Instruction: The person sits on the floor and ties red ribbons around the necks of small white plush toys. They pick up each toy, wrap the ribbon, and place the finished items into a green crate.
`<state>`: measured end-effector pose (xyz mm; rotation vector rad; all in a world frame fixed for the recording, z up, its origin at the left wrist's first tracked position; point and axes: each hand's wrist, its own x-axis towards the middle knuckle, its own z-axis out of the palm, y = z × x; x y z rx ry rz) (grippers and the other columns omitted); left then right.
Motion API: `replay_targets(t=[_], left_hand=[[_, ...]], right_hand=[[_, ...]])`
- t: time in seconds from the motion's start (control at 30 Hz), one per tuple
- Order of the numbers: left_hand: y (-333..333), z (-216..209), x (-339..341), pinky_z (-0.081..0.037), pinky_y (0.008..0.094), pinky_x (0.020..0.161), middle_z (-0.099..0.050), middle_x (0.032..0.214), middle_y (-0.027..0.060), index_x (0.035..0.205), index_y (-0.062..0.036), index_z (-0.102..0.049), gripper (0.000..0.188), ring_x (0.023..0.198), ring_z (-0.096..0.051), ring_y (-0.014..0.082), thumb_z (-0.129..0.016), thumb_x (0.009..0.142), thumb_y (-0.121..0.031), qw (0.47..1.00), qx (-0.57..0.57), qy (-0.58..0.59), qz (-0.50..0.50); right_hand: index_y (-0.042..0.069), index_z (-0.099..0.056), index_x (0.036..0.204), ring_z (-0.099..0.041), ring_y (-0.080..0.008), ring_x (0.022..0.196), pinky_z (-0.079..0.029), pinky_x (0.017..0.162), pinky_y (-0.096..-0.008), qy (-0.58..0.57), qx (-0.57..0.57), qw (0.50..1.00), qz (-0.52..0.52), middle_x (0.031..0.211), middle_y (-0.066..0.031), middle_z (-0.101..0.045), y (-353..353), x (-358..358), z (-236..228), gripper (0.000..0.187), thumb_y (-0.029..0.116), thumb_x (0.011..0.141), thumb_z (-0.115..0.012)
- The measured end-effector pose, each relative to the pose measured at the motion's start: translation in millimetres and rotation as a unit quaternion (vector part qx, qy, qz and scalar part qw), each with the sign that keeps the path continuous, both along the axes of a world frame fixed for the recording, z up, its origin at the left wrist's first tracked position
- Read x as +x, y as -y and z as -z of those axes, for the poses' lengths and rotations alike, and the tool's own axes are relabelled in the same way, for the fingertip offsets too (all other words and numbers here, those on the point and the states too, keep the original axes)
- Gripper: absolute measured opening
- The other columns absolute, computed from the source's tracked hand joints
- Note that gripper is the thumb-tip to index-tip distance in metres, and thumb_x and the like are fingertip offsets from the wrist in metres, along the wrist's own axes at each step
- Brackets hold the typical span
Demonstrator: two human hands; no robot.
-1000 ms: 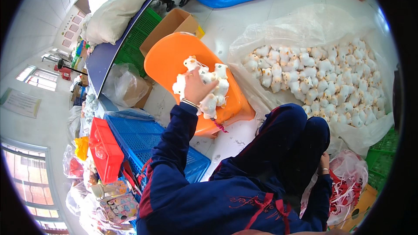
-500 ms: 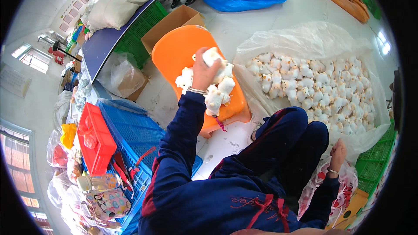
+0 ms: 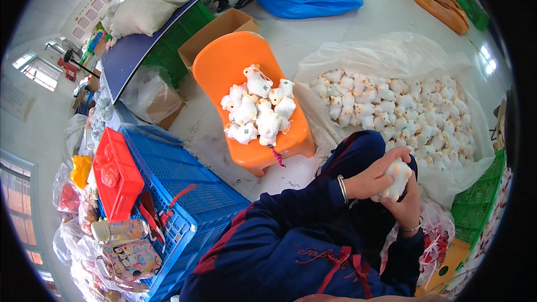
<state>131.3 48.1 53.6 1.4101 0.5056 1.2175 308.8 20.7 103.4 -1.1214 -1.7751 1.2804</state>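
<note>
Above my right thigh, both hands are closed around one small white plush toy (image 3: 398,179) with orange patches. My left hand (image 3: 370,181) grips it from the left and above, fingers bent over its side. From below and the right, my right hand (image 3: 407,208) supports it. Part of the toy is hidden by my fingers. An orange plastic chair (image 3: 226,59) in front of me bears a pile of similar plush toys (image 3: 245,111), some with thin white loops. At right, many more plush toys (image 3: 411,103) lie on a clear plastic sheet (image 3: 386,50).
Left of me stand a blue crate (image 3: 210,182), a red bin (image 3: 118,182) and a clear bottle (image 3: 120,230). Behind the chair are a cardboard box (image 3: 224,29) and a blue-topped table (image 3: 131,59). A plastic bag with red pieces (image 3: 435,223) and a green crate (image 3: 481,196) sit at right.
My left hand has moved from the chair to my lap, leaving the pile of toys there. My right hand has come up and left, and both hands now hold a plush toy.
</note>
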Motion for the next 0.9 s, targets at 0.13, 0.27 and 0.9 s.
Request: replay_targets(t=[0.13,0.27,0.9], left_hand=[[2,2,16,-0.041,0.0394,0.106,-0.052,0.128,0.0166,0.142,-0.0006,-0.041,0.064,0.116,-0.051,0.0307,-0.063,0.087,-0.024,0.984,-0.018,-0.165,-0.071],[4,5,17,-0.044,0.0428,0.101,-0.059,0.117,0.0216,0.130,0.0024,-0.053,0.063,0.109,-0.052,0.0359,-0.075,0.083,-0.034,0.954,-0.034,-0.299,0.004],[9,-4,12,-0.049,0.0415,0.098,-0.062,0.118,0.0201,0.128,0.0012,-0.052,0.066,0.113,-0.061,0.0317,-0.080,0.077,-0.030,0.966,0.002,-0.240,0.095]], right_hand=[[0.001,-0.051,0.130,-0.063,-0.0205,0.108,-0.051,0.092,-0.0336,0.015,0.018,0.991,0.134,0.120,-0.0107,-0.061,9,19,33,0.057,0.019,0.082,-0.077],[0.001,-0.048,0.138,-0.062,-0.0204,0.110,-0.051,0.094,-0.0339,0.042,0.041,0.984,0.171,0.121,-0.0094,-0.061,7,39,55,0.059,0.012,0.085,-0.071],[0.002,-0.056,0.129,-0.059,-0.0139,0.103,-0.048,0.091,-0.0282,-0.116,-0.053,0.985,0.115,0.115,-0.0043,-0.061,3,50,55,0.044,0.024,0.093,-0.068]])
